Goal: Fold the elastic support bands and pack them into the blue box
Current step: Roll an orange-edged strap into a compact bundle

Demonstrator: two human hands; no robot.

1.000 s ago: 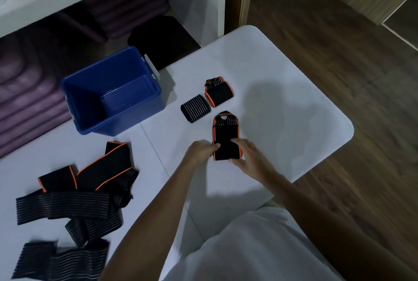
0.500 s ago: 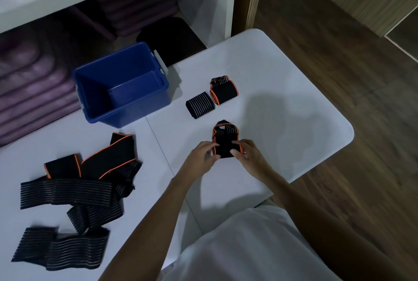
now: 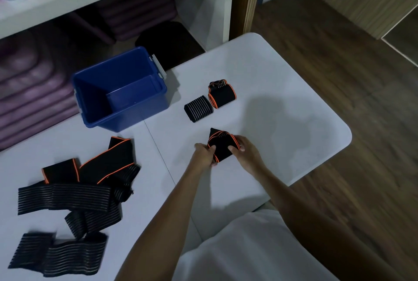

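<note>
blue box (image 3: 126, 108): solid blue. right of the box, one folded band (image 3: 198, 108) black with white stripes; another (image 3: 222, 96) black, orange-edged. table (image 3: 282, 104) white.

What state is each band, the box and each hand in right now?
blue box: open, nothing visible inside
orange-trimmed band: folded, gripped by both hands
left hand: gripping the band
right hand: gripping the band
striped band: folded, on table
second orange-trimmed band: folded, on table
loose bands: unfolded, heaped
</note>
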